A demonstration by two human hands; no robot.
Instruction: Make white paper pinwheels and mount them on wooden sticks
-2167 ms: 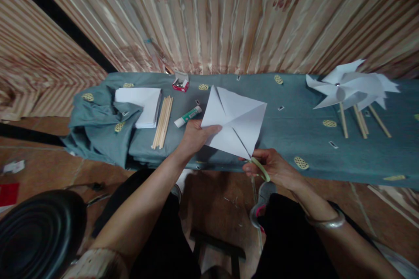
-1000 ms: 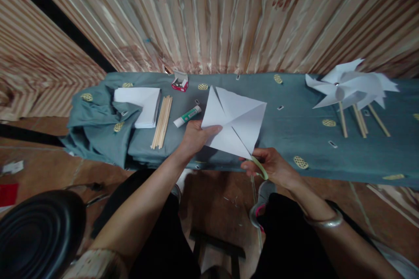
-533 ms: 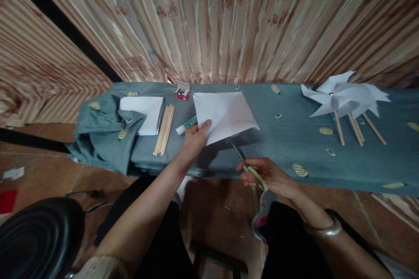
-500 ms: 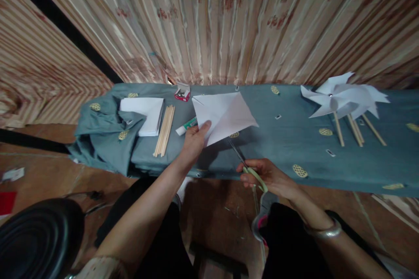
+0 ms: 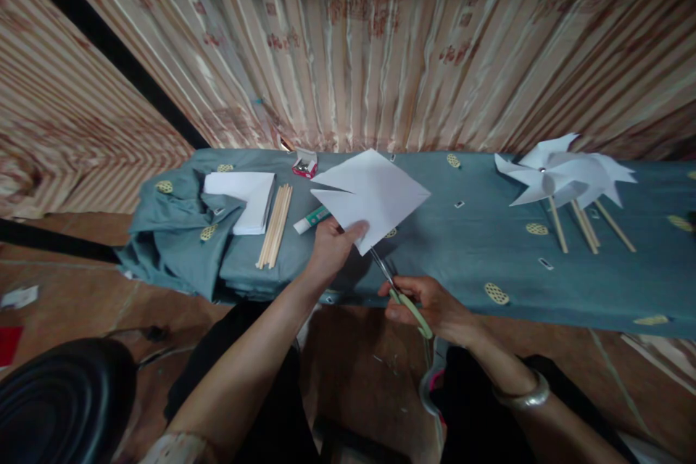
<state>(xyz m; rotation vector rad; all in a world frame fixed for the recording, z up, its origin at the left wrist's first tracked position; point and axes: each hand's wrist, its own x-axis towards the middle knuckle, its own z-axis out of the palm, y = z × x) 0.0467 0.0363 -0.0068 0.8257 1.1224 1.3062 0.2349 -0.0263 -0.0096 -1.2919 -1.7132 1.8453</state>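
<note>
A white square sheet of paper [image 5: 380, 192] is pinched in my left hand [image 5: 334, 246], thumb on top, above the cloth-covered table. A slit runs inward from its left corner. My right hand [image 5: 421, 301] grips green-handled scissors [image 5: 405, 299], whose blades point up and left at the sheet's near corner. Whether the blades have paper between them I cannot tell. Just left of the sheet lies a glue tube [image 5: 312, 219] with a white cap, partly covered by paper and hand.
Wooden sticks [image 5: 275, 226] lie beside a stack of white paper [image 5: 255, 203] at left. Behind them is a small red box [image 5: 305, 164]. Several paper pinwheels [image 5: 570, 172] on sticks rest at right. A black round stool [image 5: 65, 402] stands at lower left.
The paper has turned in my left hand, so one corner now points toward me. My right hand has brought the scissors slightly left, up to that corner.
</note>
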